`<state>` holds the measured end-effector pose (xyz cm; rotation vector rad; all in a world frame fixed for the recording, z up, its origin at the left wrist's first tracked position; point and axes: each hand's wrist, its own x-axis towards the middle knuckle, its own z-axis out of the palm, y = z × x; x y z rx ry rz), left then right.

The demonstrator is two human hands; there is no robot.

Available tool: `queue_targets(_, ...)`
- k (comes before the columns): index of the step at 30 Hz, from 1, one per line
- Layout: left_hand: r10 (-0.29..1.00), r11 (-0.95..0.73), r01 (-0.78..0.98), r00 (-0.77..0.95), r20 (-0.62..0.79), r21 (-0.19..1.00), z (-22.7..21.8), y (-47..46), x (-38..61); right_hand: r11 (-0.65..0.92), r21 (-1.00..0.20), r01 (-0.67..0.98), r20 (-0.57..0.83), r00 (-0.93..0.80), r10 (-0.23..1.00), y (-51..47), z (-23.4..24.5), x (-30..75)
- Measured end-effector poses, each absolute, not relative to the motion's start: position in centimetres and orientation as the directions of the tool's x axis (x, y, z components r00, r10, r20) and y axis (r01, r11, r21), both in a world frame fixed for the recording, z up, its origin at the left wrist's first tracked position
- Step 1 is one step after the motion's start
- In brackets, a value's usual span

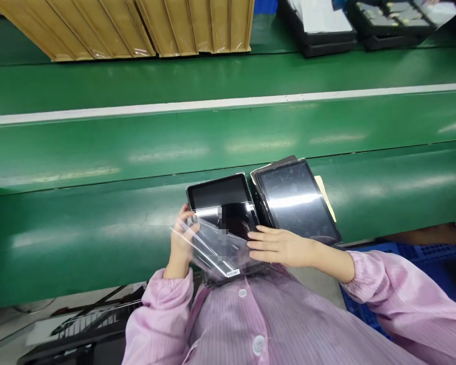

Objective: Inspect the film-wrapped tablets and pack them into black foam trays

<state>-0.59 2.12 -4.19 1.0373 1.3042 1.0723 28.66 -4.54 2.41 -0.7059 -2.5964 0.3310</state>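
Note:
A black tablet lies tilted at the near edge of the green bench, against my front. A clear protective film covers its lower part, its left side lifted and curled, with a small white label near the bottom. My left hand is at the tablet's left edge, fingers closed on the raised film. My right hand lies palm down with fingers stretched over the tablet's right edge, fingertips on the film. Beside it, a second dark-screened tablet rests on other flat dark items.
Brown partitioned boxes stand at the back left. Black trays with papers and small parts are at the back right. A yellowish perforated strip sticks out beside the second tablet. Blue crates are below at right, near another person's arm.

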Motion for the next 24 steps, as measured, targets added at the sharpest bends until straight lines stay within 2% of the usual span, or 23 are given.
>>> queue_targets(2, 0.963, 0.248, -0.066, -0.088, -0.253, 0.967, -3.8, 3.9, 0.4, 0.879, -0.273, 0.391, 0.288, -0.838, 0.463, -4.7, 2.7, 28.1)
queue_targets(5, 0.942, 0.326, -0.119, -0.041, -0.332, 0.938, -3.0, 5.7, 1.2, 0.866, -0.222, 0.449, 0.286, -0.819, 0.498, -3.0, 3.6, 27.0)
queue_targets(6, 0.941, 0.336, -0.119, -0.002, -0.339, 0.934, -2.8, 6.0, 1.2, 0.85, -0.248, 0.466, 0.293, -0.8, 0.524, -1.7, 3.7, 26.6)
queue_targets(8, 0.95, 0.313, -0.067, 0.04, -0.311, 0.947, -2.6, 6.1, 1.0, 0.765, -0.402, 0.504, 0.282, -0.726, 0.627, 1.5, 3.4, 25.9)
queue_targets(9, 0.956, 0.29, -0.029, 0.042, -0.289, 0.956, -2.6, 6.0, 0.8, 0.667, -0.519, 0.535, 0.249, -0.651, 0.717, 3.3, 3.1, 25.5)
queue_targets(11, 0.966, 0.256, 0.036, 0.024, -0.257, 0.966, -2.7, 5.8, 0.7, 0.325, -0.756, 0.569, 0.093, -0.398, 0.913, 6.5, 2.3, 24.9)
queue_targets(13, 0.969, 0.248, 0.066, 0.006, -0.249, 0.967, -2.9, 5.8, 0.6, -0.019, -0.884, 0.468, -0.097, -0.143, 0.985, 8.1, 2.1, 24.6)
queue_targets(14, 0.968, 0.249, 0.071, 0.005, -0.25, 0.966, -2.9, 5.9, 0.6, -0.095, -0.911, 0.402, -0.143, -0.093, 0.985, 7.9, 2.2, 24.6)
queue_targets(15, 0.968, 0.248, 0.075, 0.008, -0.25, 0.966, -2.9, 6.0, 0.5, -0.087, -0.93, 0.357, -0.138, -0.12, 0.983, 7.2, 2.6, 24.7)
queue_targets(17, 0.965, 0.257, 0.07, 0.026, -0.259, 0.964, -2.7, 6.2, 0.1, 0.127, -0.937, 0.326, 0.0, -0.362, 0.932, 4.2, 3.6, 25.2)
queue_targets(19, 0.965, 0.262, 0.135, -0.006, -0.264, 0.955, -2.0, 6.5, -0.3, 0.387, -0.885, 0.258, 0.13, -0.661, 0.739, 0.5, 4.4, 26.2)
queue_targets(20, 0.971, 0.24, 0.221, -0.05, -0.235, 0.945, -1.5, 6.6, -0.4, 0.449, -0.868, 0.213, 0.153, -0.744, 0.65, -0.9, 4.6, 27.0)
queue_targets(21, 0.981, 0.189, 0.343, -0.097, -0.165, 0.92, -0.9, 6.5, -0.2, 0.469, -0.858, 0.211, 0.148, -0.772, 0.618, -1.7, 4.6, 28.1)
queue_targets(22, 0.992, 0.105, 0.477, -0.113, -0.058, 0.873, -0.2, 6.3, 0.2, 0.464, -0.847, 0.259, 0.133, -0.742, 0.657, -1.9, 4.6, 29.5)
queue_targets(24, 0.986, -0.147, 0.661, 0.036, 0.164, 0.736, 1.4, 5.0, 2.2, 0.397, -0.781, 0.482, 0.108, -0.522, 0.846, -0.3, 4.5, 33.0)
